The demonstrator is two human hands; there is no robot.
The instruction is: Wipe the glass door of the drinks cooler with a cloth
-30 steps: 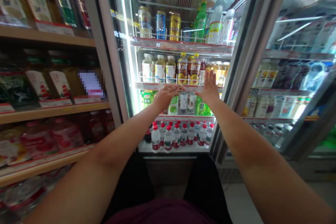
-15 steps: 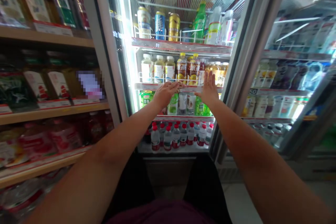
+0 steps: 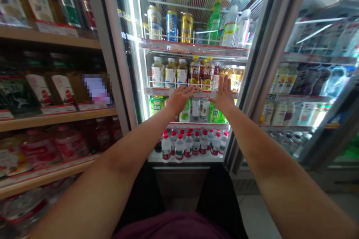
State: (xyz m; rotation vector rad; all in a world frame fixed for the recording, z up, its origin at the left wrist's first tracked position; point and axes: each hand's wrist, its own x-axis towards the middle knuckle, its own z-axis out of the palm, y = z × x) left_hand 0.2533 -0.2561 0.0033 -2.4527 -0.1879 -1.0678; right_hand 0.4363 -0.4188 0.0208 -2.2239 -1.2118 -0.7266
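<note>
My left hand (image 3: 181, 99) is in front of the drinks fridge, its fingers stretched to the right and lying fairly flat. A small pale patch shows by its fingertips, too blurred to make out. My right hand (image 3: 224, 95) is raised palm forward, fingers pointing up and thumb apart, with nothing in it. Reflections show on the fridge's glass door (image 3: 130, 93); whether either palm touches it I cannot tell. Near the hands, a price rail (image 3: 159, 91) runs below brown bottles with yellow caps (image 3: 195, 71) and white-capped bottles (image 3: 157, 71). Green packs (image 3: 185, 111) stand lower down.
Red-capped water bottles (image 3: 179, 145) line the fridge floor. Cans (image 3: 171, 26) and a green bottle (image 3: 214, 22) stand on an upper shelf. A wooden shelf unit (image 3: 56, 119) with bottled drinks is at my left. Another glass fridge (image 3: 297, 99) stands at the right.
My left hand has shifted very slightly to the right along the price rail. The right hand stays raised in nearly the same place.
</note>
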